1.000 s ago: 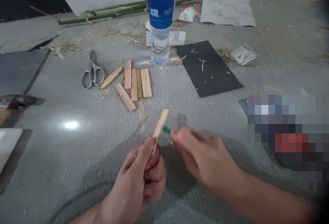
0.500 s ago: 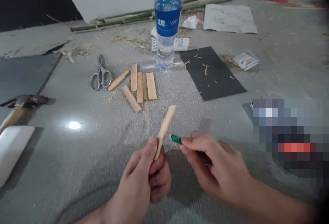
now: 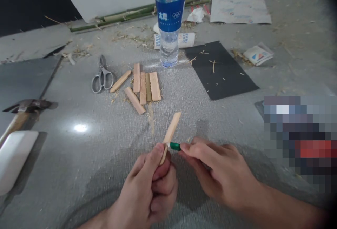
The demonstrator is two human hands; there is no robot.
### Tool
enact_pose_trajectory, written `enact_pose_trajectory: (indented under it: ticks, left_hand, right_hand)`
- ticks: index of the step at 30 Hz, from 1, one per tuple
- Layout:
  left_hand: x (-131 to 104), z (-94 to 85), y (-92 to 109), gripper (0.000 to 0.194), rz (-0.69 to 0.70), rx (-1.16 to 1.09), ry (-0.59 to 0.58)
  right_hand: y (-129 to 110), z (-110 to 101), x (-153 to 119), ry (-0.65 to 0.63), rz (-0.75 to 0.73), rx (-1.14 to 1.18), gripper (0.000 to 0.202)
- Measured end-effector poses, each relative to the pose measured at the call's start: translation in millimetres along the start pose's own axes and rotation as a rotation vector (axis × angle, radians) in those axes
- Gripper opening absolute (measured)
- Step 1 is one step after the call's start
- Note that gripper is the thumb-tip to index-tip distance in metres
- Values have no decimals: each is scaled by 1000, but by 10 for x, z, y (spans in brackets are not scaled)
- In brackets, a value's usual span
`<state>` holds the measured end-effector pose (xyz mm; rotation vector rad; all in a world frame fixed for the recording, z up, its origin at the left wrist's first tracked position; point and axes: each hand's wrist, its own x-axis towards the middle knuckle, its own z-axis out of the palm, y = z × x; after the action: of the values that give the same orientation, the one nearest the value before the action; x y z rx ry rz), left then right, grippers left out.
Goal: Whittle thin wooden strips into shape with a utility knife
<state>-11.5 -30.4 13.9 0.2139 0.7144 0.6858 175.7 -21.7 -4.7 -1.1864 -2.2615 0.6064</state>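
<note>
My left hand [image 3: 152,183] is closed around the lower end of a flat pale wooden strip [image 3: 173,127], the thumb pressed on it. The strip's free end points up and away, slightly to the right. Between the thumb and forefinger of my right hand [image 3: 223,169] is a small green object with a pale tip [image 3: 174,146]. That tip meets the strip's right edge near my left thumb. The rest of the green object is hidden inside my right hand, so its exact kind cannot be made out.
Beyond my hands lie several short wooden strips [image 3: 143,88] and a pair of scissors [image 3: 102,76]. A water bottle [image 3: 170,18] stands behind them. Black sandpaper-like sheet [image 3: 223,78] lies right. At left are a hammer [image 3: 22,111] and a white object [image 3: 17,160]. Bamboo poles [image 3: 118,20] run along the wall.
My right hand has moved left, bringing the green object's tip from beside the strip onto its edge. The strip has turned slightly in my left hand. The camera view has shifted a little.
</note>
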Motion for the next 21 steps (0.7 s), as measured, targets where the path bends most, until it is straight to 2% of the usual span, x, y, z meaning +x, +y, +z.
enact_pose_trajectory:
  ticks: [2,4,5,7,10,14,18,21]
  left_hand:
    - [-22,4,-22,48,-11,-37,15]
    - [-67,27,-65,48,-31,-15,41]
    - [-93,42,-90,49,-41,14,49]
    - [-133,73,-128,56,31,102,15]
    - [-128,88,-128,54,57,22,17]
    - [-40,44,-82,52,49,7,18]
    - [14,5,-78,53,72,32,56]
    - [16,-1,-102,54,66,54,45]
  right_hand:
    - [50,-7,29,-8,8,-13,11]
    - [139,-45,85,16,84,-34,12]
    - [189,-75,119,82,184,-57,10]
    - [271,-143,185,188,322,-108,13]
    - [301,-217,237,250,346,-104,11]
    - [187,-205,167,379,330,-109,8]
    - [18,-130,31,224,109,-6,6]
    - [-52,-85,-7,123,30,73,7]
